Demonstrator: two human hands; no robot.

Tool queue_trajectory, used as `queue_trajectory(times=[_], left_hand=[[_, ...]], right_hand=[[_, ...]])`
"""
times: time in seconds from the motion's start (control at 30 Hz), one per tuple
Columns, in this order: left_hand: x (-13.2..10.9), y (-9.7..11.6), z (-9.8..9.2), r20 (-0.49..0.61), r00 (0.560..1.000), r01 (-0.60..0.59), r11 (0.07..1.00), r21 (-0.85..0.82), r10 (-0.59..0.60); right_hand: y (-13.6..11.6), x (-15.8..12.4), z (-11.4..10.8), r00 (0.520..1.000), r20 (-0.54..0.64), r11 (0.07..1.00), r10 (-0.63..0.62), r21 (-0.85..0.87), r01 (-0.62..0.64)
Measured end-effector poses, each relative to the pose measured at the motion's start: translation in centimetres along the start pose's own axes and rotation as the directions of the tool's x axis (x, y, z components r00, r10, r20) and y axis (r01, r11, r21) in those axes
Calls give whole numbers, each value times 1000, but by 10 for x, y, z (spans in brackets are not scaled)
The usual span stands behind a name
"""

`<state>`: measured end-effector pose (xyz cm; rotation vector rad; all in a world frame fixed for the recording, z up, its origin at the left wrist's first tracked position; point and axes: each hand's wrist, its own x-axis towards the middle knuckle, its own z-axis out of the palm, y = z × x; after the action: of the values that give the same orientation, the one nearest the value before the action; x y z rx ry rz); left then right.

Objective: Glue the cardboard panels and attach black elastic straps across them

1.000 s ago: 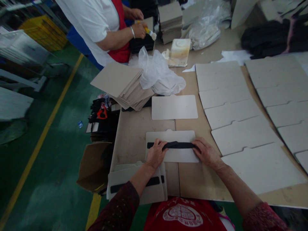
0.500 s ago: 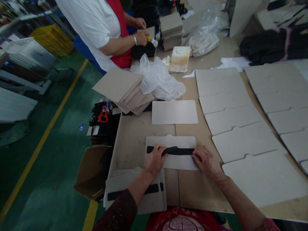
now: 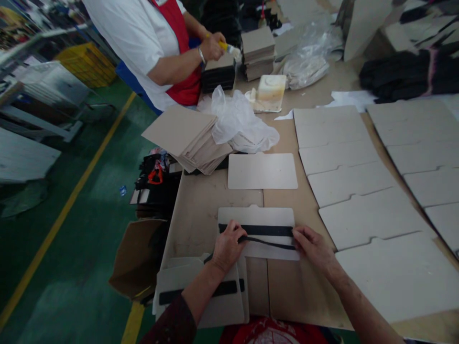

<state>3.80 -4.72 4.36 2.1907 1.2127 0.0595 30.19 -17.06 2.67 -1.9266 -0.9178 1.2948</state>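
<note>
A grey cardboard panel point(image 3: 255, 214) with a small tab on its far edge lies flat in front of me. Across its middle runs a wide black strip point(image 3: 267, 231), flat on the surface. A thinner black strip point(image 3: 268, 243) stretches between my hands just on the near side of it. My left hand point(image 3: 227, 247) pinches this thinner strip over the panel's left part. At the panel's right edge, my right hand point(image 3: 314, 249) has its fingers closed at the strip's other end. Stacked panels point(image 3: 201, 306) with black strips lie under my left forearm.
Another plain panel point(image 3: 263, 171) lies farther off. Overlapping panels point(image 3: 362, 210) fill the right side. Loose boards point(image 3: 181, 129) and a plastic bag point(image 3: 233, 117) lie at the back left. A co-worker point(image 3: 172, 52) there holds a brush point(image 3: 229, 48). An open carton point(image 3: 134, 258) stands below the table's left edge.
The wide black strip now lies flat, and a thinner strip has come apart from it on the near side. My right hand has moved slightly right. The co-worker's brush has lifted.
</note>
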Motion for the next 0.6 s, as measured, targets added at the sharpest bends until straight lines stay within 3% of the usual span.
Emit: queue_trajectory(times=[0.1,0.2,0.4,0.5,0.6], left_hand=[[2,0,-6,73,997,-32,999,-3,32],[3,4,-14,133,989,-68,998,9,66],[-18,19,-46,281,959,-66,996,57,47],[-37,14,-71,254,967,26,999,-22,-19],[-51,-4,-98,93,979,193,971,-138,-181]], right_hand=[[0,11,6,993,-104,985,-58,-168,40],[-12,22,14,981,-110,931,-157,-347,110],[-34,31,23,992,-68,804,-106,-592,45],[-35,28,25,993,-52,770,-111,-636,52],[-32,24,30,990,-67,743,-127,-667,50]])
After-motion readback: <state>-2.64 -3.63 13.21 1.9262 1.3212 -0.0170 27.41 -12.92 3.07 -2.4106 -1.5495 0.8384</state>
